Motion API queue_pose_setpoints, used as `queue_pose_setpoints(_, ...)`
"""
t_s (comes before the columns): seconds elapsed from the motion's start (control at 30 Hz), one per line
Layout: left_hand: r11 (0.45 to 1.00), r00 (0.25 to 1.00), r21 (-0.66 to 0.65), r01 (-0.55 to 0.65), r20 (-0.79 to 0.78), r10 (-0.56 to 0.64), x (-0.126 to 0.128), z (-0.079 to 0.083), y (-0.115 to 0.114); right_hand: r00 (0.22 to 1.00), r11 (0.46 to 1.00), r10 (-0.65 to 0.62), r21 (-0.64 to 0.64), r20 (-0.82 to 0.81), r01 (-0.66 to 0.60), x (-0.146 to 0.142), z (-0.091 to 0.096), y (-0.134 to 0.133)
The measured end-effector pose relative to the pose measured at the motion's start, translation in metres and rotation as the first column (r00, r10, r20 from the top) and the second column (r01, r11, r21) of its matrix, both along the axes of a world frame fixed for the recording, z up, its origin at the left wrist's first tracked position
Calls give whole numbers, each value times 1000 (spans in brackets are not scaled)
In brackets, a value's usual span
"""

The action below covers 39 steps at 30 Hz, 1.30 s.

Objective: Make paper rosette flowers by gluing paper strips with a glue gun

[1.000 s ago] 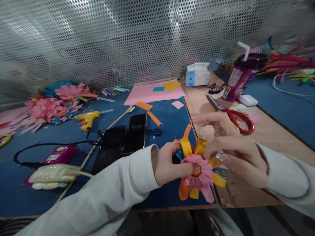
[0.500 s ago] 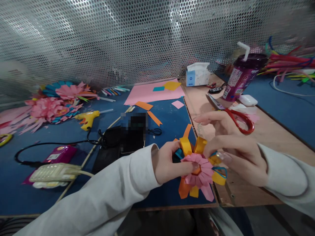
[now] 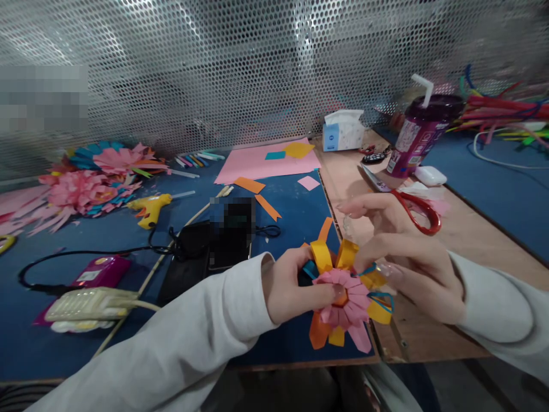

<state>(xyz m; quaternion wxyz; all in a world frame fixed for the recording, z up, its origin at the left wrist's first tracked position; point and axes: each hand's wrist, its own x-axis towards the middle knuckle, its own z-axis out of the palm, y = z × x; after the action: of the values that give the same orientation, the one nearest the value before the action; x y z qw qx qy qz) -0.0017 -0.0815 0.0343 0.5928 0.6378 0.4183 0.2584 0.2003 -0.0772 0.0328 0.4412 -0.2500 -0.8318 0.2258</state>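
A paper flower (image 3: 349, 300) with pink folded petals in front and yellow, orange and blue loops behind is held above the table's near edge. My left hand (image 3: 294, 289) is closed on it, thumb pressed on the pink centre and fingers behind. My right hand (image 3: 401, 254) pinches a yellow loop at the flower's upper right, its other fingers stretched out above.
Red-handled scissors (image 3: 414, 209), a purple drink cup with a straw (image 3: 418, 137), a tissue box (image 3: 343, 130) and an earbud case (image 3: 430, 175) lie to the right. Pink paper sheet (image 3: 268, 160), orange strips, a phone (image 3: 229, 232), a yellow glue gun (image 3: 150, 207) and finished flowers (image 3: 90, 183) fill the blue mat.
Both hands and the flower stay almost where they were. The view has shifted slightly.
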Motion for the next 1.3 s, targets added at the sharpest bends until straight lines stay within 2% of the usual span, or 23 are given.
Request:
queue_pose_setpoints(0.27,999,999,22,45,30,-45,1,2,0,1000,1000,4,14,27,-4,0,-1,0)
queue_pose_setpoints(0.43,997,1000,72,27,4,-27,0,-1,1,1000,1000,-12,17,8,11,1,0,1)
queue_pose_setpoints(0.67,999,1000,46,-15,-21,16,0,-1,-1,999,999,32,-1,20,-32,0,-2,3)
queue_pose_setpoints(0.87,999,999,39,34,-21,-33,1,2,0,998,998,52,-33,45,-50,0,0,1)
queue_pose_setpoints(1.03,999,1000,54,7,-17,-6,1,2,0,998,999,-31,-15,-47,30,-3,-1,5)
queue_pose_setpoints(1.2,999,994,39,-29,107,25,5,0,0,982,985,-145,-109,-121,132,-8,-7,11)
queue_pose_setpoints(1.3,997,987,42,-65,147,58,7,-2,1,981,981,-157,-128,-113,143,-9,-9,12)
